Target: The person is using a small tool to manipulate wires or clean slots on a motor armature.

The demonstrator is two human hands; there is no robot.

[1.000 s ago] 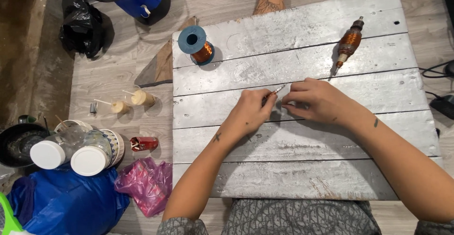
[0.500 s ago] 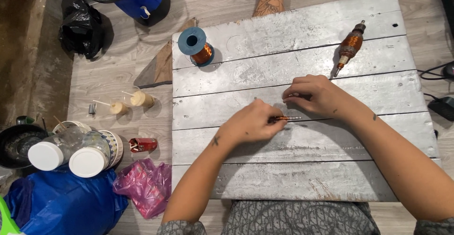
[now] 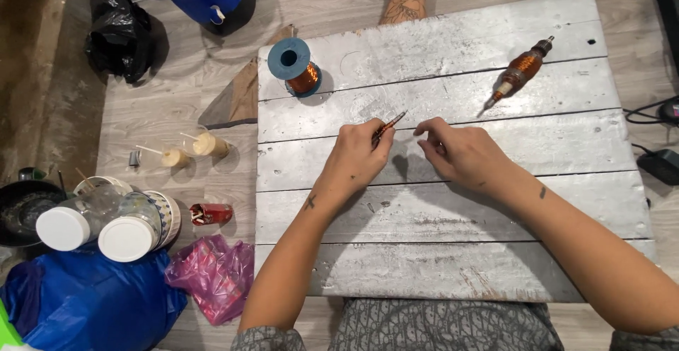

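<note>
All the packaging lay on the floor left of the board. A small red packet with pale print lay flat beside a patterned bowl. Just below it sat a crumpled pink bag, touching a big blue bag in the near corner. A black bag slumped at the far left. No signs or screens showed.

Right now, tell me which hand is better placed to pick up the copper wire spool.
Left. The left hand, though pinching a thin copper-coloured bundle, sits nearer the copper wire spool at the board's far-left corner. The right hand lies farther right, nearer the wound armature.
</note>
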